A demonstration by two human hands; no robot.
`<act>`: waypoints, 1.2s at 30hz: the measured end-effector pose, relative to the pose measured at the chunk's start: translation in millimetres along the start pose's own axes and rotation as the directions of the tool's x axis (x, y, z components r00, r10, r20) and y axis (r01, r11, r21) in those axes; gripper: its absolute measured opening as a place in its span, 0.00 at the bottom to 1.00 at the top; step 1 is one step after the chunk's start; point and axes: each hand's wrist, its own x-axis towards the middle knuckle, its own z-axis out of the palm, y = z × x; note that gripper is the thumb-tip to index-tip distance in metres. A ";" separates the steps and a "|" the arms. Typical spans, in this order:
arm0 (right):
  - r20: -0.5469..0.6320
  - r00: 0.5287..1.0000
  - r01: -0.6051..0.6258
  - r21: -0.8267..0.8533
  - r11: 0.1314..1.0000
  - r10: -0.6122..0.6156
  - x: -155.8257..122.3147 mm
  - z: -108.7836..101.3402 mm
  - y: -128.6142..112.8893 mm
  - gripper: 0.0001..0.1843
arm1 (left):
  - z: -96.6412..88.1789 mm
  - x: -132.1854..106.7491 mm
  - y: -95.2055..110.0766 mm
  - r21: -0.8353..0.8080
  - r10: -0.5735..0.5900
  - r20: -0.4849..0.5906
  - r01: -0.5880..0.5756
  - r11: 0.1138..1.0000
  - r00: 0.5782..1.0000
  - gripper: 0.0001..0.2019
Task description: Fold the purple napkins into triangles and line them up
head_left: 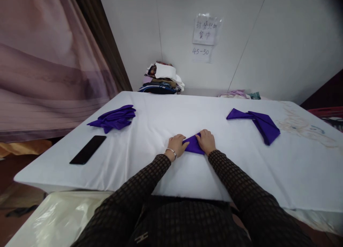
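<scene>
A purple cloth napkin (194, 145), folded into a small pointed shape, lies on the table in front of me. My left hand (177, 145) is at its left tip, thumb on the cloth and fingers curled at the edge. My right hand (207, 141) grips the right side, its thumb pressed on top. Both hands rest low against the tabletop, so the cloth under the fingers is hidden. A second folded purple napkin (264, 126) lies to the right, bent at an angle. Several loose purple napkins (115, 119) are heaped at the left.
The table is covered by a white tablecloth (160, 114). A black phone (88, 150) lies at the left. Behind the far edge are a pile of folded clothes (162, 79) and more fabric (237, 94). A plastic-covered seat (66, 218) stands at the near left.
</scene>
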 end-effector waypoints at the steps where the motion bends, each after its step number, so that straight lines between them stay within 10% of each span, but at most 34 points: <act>1: -0.008 1.000 0.004 0.004 1.000 -0.004 -0.3 0.0 0.1 0.16 | 2.3 8.0 7.2 0.013 0.014 0.007 -0.014 1.000 1.000 0.15; 13: 0.026 1.000 -0.017 0.063 0.998 0.015 0.8 0.0 0.4 0.12 | 27.2 66.2 31.8 0.118 -0.095 0.197 0.073 0.990 0.976 0.16; 36: 0.035 0.999 -0.027 0.052 0.998 0.026 0.3 -3.4 -1.7 0.13 | 12.9 22.9 4.2 0.046 -0.092 0.106 0.087 0.995 0.990 0.15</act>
